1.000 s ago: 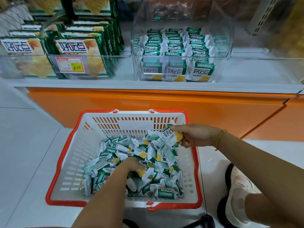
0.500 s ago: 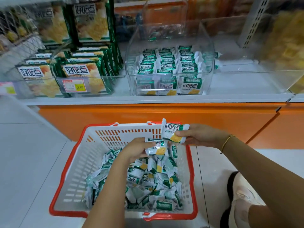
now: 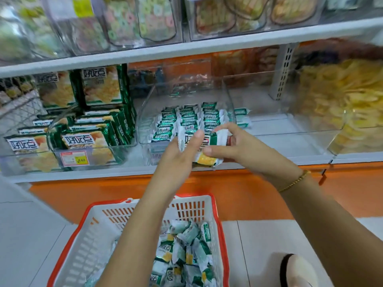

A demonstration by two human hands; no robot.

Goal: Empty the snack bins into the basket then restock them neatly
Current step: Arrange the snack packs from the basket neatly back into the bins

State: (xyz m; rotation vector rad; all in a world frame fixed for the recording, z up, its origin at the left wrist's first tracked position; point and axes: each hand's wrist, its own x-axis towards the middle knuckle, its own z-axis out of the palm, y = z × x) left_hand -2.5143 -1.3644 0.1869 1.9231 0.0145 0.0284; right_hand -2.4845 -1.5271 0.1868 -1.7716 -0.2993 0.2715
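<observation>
restock phase, by the look of it. both hands are up at the front of the clear bin on the shelf, well above the basket on the floor.

left hand: one digit laid across the printed face of the held packets, the rest behind, so a light pinch. right hand: thumb and lower fingers nip the right end, index finger lifted free. can't tell if it's one packet or two stacked.

the bin already has three tidy rows, packets on edge, labels facing the same way. plenty of loose packets left in the basket, so i'd call it partway.

to do this step well:
- square the held packets between both hands before they go over the lip
- match the orientation of the rows, green band up
- set them at the front of the shortest row and slide back until touching, don't drop them in
- wrappers look slick and crinkly, so a loose pinch could let one twist
- stray packet lies outside the bin's right wall, it wants collecting too
</observation>
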